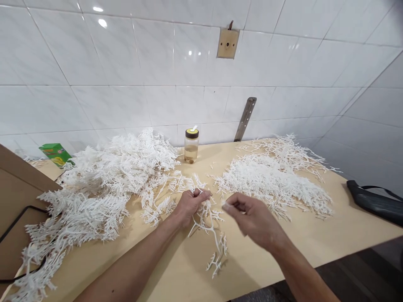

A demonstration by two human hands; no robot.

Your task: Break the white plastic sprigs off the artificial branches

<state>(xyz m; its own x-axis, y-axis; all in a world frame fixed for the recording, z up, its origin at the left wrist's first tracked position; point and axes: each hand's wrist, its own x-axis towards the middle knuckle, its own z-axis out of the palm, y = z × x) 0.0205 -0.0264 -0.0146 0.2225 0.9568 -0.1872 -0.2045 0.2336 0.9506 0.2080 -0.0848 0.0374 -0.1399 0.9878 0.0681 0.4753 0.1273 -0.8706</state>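
My left hand (192, 204) is closed in a pinch on a white branching sprig (214, 235), which looks like plastic. Its forked stems hang down and spread over the table in front of the fingers. Just to the right, my right hand (248, 212) has thumb and fingertips pressed together, apart from the sprig. Something whitish shows at those fingertips, too small to make out. A big tangled heap of similar white sprigs (122, 167) lies to the left. On the right is a flatter pile of short white pieces (267, 180), with bare, thin branched stems (292, 153) behind it.
A clear jar (191, 147) with a dark and yellow lid and some liquid stands at the back of the wooden table (176, 272). A green box (56, 154) and cardboard (22, 197) are at left, a black bag (374, 201) at right. A metal strip (245, 119) leans against the tiled wall.
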